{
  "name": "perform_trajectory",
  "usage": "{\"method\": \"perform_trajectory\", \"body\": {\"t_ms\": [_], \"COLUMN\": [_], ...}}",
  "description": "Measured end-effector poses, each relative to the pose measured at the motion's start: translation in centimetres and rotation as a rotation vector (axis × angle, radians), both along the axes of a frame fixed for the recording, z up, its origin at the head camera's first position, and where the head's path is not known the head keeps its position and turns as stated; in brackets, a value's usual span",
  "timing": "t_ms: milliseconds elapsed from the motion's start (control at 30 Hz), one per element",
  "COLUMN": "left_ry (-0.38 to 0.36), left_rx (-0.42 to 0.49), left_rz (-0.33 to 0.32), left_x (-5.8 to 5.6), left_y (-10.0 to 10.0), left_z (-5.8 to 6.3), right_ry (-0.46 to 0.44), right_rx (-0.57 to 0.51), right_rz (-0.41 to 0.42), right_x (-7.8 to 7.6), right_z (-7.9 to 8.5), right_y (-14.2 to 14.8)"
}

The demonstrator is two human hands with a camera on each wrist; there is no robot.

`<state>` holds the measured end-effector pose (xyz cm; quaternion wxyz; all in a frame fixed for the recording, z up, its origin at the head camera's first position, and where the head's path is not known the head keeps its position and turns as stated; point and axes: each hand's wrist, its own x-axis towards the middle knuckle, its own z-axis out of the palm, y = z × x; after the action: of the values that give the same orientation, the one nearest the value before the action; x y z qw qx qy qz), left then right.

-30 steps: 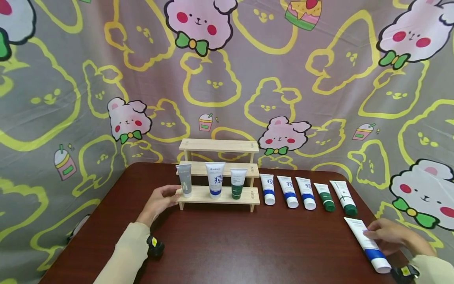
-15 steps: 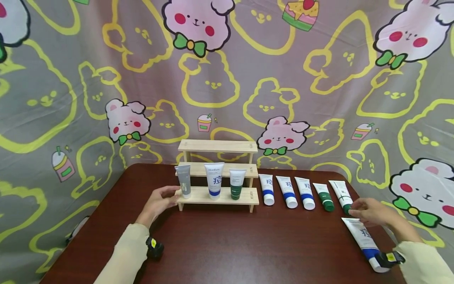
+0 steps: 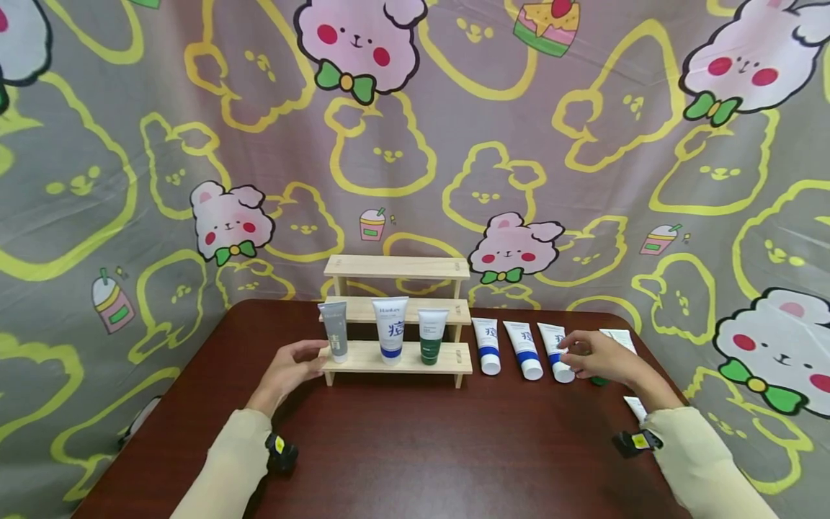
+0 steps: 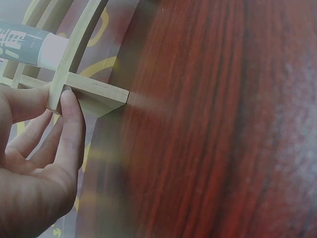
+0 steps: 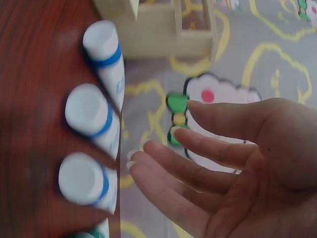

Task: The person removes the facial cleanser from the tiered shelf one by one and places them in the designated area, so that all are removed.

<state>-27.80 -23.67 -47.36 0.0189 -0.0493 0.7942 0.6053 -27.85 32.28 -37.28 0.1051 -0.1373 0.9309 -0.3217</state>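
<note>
A three-tier wooden display stand (image 3: 397,267) holds a grey tube (image 3: 336,331), a white tube with a blue band (image 3: 390,328) and a green-and-white tube (image 3: 431,335) upright on its lowest step. My left hand (image 3: 287,371) pinches the left end of that step between thumb and fingers, as the left wrist view shows. My right hand (image 3: 603,358), its fingers loosely spread and holding nothing, hovers over the tubes at the right. Below it in the head view, the third blue-banded tube (image 3: 556,353) is partly covered. The right wrist view shows the hand (image 5: 233,158) apart from the tubes.
Two more blue-banded tubes (image 3: 488,346) (image 3: 524,351) lie right of the stand on the dark red table (image 3: 454,447). Behind my right arm are a white tube (image 3: 619,337) and another white tube's end (image 3: 635,409), mostly hidden. A patterned cloth (image 3: 389,180) hangs behind.
My right hand has let go of the blue-banded tube at the far right, which stays on the table, and has moved left above the row. My left hand keeps its place on the stand.
</note>
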Motion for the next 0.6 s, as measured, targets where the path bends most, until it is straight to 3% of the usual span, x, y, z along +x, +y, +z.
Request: {"method": "perform_trajectory", "body": {"t_ms": [400,600], "left_ry": [0.008,0.012], "left_rx": [0.001,-0.001], "left_rz": [-0.003,-0.008], "left_x": [-0.2,-0.2], "left_y": [-0.3,-0.2], "left_z": [-0.2,-0.3], "right_ry": [0.165,0.21], "right_rx": [0.02,-0.02], "right_rz": [0.103,0.108], "right_x": [-1.6,-1.7], "right_z": [-0.5,-0.8], "right_y": [-7.4,-10.7]}}
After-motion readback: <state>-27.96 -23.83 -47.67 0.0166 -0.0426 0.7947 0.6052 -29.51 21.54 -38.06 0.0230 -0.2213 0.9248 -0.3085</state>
